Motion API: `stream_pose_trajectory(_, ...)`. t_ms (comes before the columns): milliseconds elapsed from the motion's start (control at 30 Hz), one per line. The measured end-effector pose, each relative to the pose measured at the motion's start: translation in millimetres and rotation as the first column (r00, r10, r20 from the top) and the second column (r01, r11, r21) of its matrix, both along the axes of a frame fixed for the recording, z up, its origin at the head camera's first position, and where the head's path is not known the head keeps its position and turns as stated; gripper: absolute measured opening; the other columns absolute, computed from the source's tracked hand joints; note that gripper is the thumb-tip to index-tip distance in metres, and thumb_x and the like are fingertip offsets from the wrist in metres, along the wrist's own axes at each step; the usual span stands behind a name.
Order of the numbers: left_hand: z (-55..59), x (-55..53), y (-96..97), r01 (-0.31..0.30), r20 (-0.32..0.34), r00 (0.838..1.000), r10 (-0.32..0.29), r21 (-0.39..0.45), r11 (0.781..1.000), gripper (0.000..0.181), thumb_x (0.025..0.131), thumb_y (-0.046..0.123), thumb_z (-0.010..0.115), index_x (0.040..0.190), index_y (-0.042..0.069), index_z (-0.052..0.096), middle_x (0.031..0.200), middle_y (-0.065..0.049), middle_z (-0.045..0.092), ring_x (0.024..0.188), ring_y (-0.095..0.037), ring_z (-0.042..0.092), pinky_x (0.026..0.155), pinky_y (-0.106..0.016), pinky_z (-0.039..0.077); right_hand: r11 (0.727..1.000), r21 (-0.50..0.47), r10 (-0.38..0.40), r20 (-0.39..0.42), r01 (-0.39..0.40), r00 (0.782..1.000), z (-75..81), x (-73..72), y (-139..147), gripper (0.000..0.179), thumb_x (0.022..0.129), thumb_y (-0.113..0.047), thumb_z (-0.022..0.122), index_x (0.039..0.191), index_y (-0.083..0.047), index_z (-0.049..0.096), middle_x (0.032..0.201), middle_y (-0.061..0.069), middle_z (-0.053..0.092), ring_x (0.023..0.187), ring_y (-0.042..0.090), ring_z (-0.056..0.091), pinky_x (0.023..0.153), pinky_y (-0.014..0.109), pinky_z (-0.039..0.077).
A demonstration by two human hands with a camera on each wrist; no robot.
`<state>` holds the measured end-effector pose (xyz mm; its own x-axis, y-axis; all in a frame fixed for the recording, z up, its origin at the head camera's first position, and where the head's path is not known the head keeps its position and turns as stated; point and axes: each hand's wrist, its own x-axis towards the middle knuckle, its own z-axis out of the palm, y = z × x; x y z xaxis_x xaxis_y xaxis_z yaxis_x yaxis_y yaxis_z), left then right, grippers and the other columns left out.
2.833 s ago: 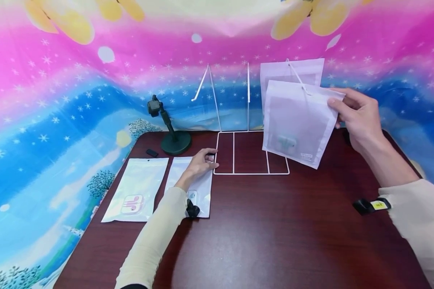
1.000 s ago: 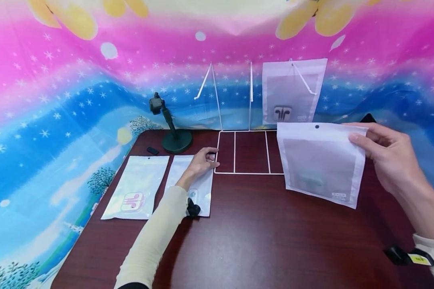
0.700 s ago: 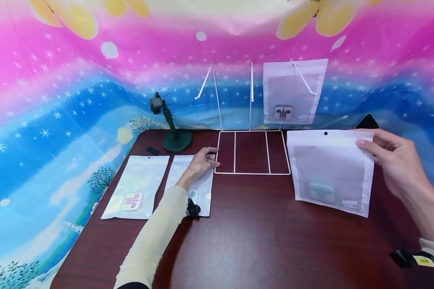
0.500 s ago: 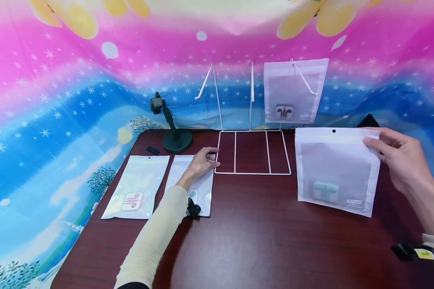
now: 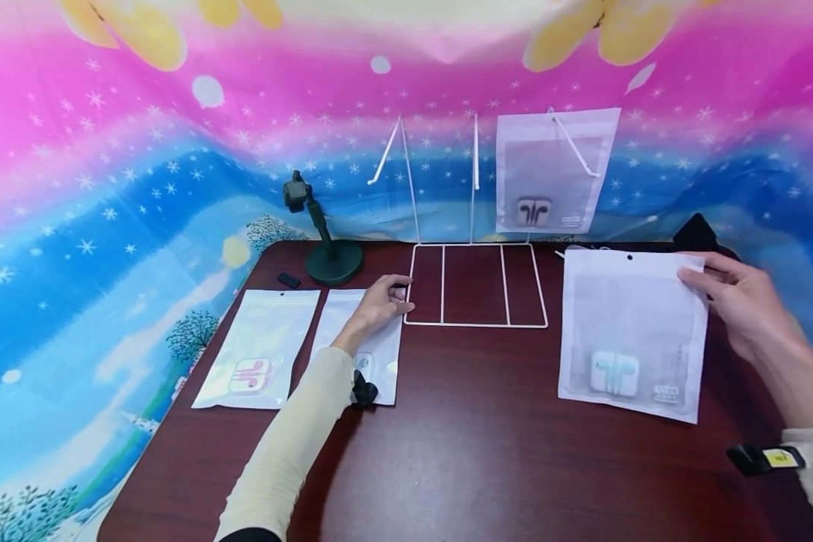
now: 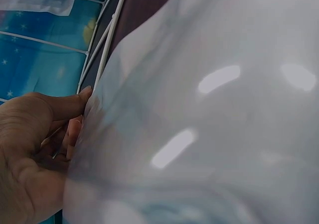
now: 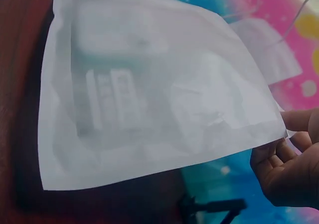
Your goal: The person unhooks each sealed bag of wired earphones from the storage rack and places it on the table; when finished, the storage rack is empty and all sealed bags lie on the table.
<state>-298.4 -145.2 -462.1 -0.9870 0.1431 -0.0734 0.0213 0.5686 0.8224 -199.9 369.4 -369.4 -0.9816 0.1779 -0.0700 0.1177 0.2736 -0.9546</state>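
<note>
One pouch (image 5: 263, 331) holding pink earphones (image 5: 251, 376) lies flat at the left of the bench (image 5: 474, 452), near a dark stand (image 5: 335, 263). A second pouch (image 5: 385, 350) lies beside it, partly hidden by the left forearm. The left hand (image 5: 377, 301) has its fingers bent at the left edge of the rack (image 5: 472, 243) and appears to grip the base wire. A firm grip there should stop so light a frame from sliding or tipping. The hung pouch (image 5: 549, 169), with dark earphones (image 5: 534, 213), is on the right hook; its small label (image 5: 570, 221) is too blurred to read. Furthest right, the right hand (image 5: 741, 305) pinches the held pouch (image 5: 630, 316) by its top right corner, just right of the base; whether its lower edge touches the bench I cannot tell. That corner pinch seems sound, as it leaves the top hole (image 5: 629, 257) uncovered; with the mint earphones (image 5: 614, 373) weighting the bottom, slow, level handling should limit swing. The printed label (image 5: 666, 394) below them and the yellow wrist tag (image 5: 782, 458) are illegible; no brand can be read.
</note>
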Motion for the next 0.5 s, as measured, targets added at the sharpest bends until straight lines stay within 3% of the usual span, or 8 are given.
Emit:
stream_pose_trajectory(167,0.0,1.4,0.9,0.004,-0.003,1.000,-0.004,-0.001,1.000,0.050,0.094,0.002,0.074,0.142,0.011,0.061,0.122,-0.010,0.055,0.101,-0.023,0.055,0.083,-0.032,0.047,0.997,0.074,0.027,0.054,-0.031,0.998,-19.8,-9.4,8,0.048,0.102,-0.042,0.064,0.145,-0.023,0.052,0.091,-0.033,0.063,0.078,-0.003,0.065,0.066,0.018,0.054)
stream_pose_trajectory(367,-0.1,2.3,0.6,-0.008,-0.004,1.000,0.008,-0.026,1.000,0.051,0.094,0.004,0.075,0.143,0.013,0.061,0.121,-0.009,0.055,0.102,-0.023,0.055,0.086,-0.034,0.048,0.996,0.084,0.005,0.079,-0.011,0.997,-41.5,-22.5,10,0.048,0.105,-0.039,0.061,0.146,-0.017,0.049,0.088,-0.032,0.063,0.078,-0.004,0.062,0.065,0.019,0.052)
stream_pose_trajectory(500,1.0,1.7,0.1,-0.007,-0.005,1.000,0.007,-0.029,1.000,0.050,0.095,0.005,0.075,0.143,0.012,0.061,0.122,-0.009,0.055,0.103,-0.024,0.055,0.087,-0.033,0.048,0.992,0.128,-0.013,0.086,0.002,0.996,-55.7,-28.2,8,0.058,0.105,-0.041,0.060,0.149,-0.007,0.046,0.088,-0.032,0.060,0.078,-0.004,0.061,0.066,0.019,0.052)
